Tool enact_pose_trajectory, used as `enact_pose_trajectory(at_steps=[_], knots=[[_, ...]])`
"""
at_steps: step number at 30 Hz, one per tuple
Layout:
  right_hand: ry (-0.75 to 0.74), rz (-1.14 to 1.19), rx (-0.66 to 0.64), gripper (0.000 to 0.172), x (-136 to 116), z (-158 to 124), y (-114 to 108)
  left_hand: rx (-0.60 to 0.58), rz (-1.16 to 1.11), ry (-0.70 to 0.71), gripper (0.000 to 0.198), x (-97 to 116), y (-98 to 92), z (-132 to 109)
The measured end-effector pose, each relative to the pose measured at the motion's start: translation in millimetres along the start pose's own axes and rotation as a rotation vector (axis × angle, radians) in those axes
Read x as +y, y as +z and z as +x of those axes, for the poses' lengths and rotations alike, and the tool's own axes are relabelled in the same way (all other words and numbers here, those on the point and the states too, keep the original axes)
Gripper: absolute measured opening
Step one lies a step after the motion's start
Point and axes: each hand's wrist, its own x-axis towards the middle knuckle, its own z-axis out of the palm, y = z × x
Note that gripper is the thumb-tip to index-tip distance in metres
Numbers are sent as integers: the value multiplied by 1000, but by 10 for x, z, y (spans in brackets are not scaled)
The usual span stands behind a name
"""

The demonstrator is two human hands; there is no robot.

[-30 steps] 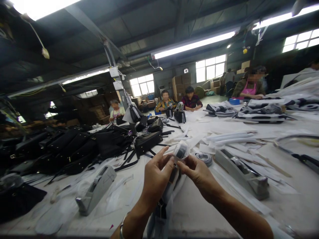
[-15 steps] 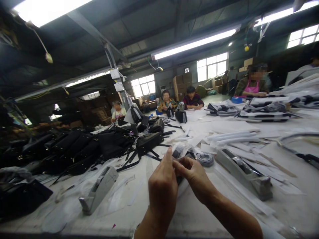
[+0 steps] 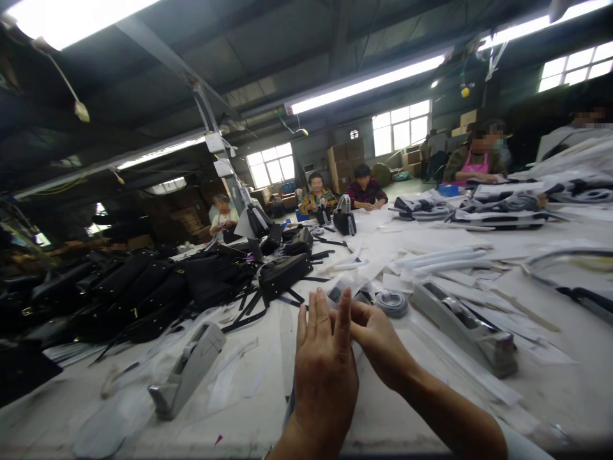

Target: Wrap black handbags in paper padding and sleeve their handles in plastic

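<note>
From my remote seat, both hands meet over the white desk (image 3: 383, 415) in a bag workshop. The left hand (image 3: 325, 377) stands with its back to the camera, fingers straight and close together, palm hidden; I cannot tell whether it has hold of anything. The right hand (image 3: 378, 335) is curled, thumb and fingers pinched toward the left palm, seemingly on a small wrapped piece (image 3: 345, 295) whose pale top edge just shows above the left fingertips.

That piece sits between the two hands, behind the left one and mostly covered by it (only a sliver is visible).

My judgement of the risks: with the grip out of sight, the piece could slip from the pinch and drop among the white paper strips (image 3: 431, 262) on the desk, where it would be hard to spot. The roll of tape (image 3: 391, 303) lies just beyond the right hand, and the grey tape dispenser (image 3: 467, 327) is near its far side; a careless sweep could knock either. A second tape dispenser (image 3: 186, 370) and the black bags (image 3: 143, 287) lie well to the left.
</note>
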Motion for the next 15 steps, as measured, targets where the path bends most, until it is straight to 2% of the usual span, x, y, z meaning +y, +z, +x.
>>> enact_pose_trajectory(at_steps=[2, 5, 7, 10, 12, 15], knots=[[-1, -5, -7, 34, -10, -1, -31, -13, -138, -75, 76, -28, -101, 39], [17, 7, -69, 32, -28, 14, -105, -87, -401, -334, 76, -154, -300, 157], [23, -13, -116, 33, -50, 42, -154, -182, -545, -477, 62, -279, -387, 249], [-7, -111, -136, 33, -97, 88, -189, -331, -673, -546, 42, -437, -406, 363], [-63, -205, -119, 31, -129, 99, -181, -402, -724, -560, 40, -471, -376, 414], [-221, -430, -19, 25, -168, 80, -178, -448, -815, -631, 43, -417, -338, 458]])
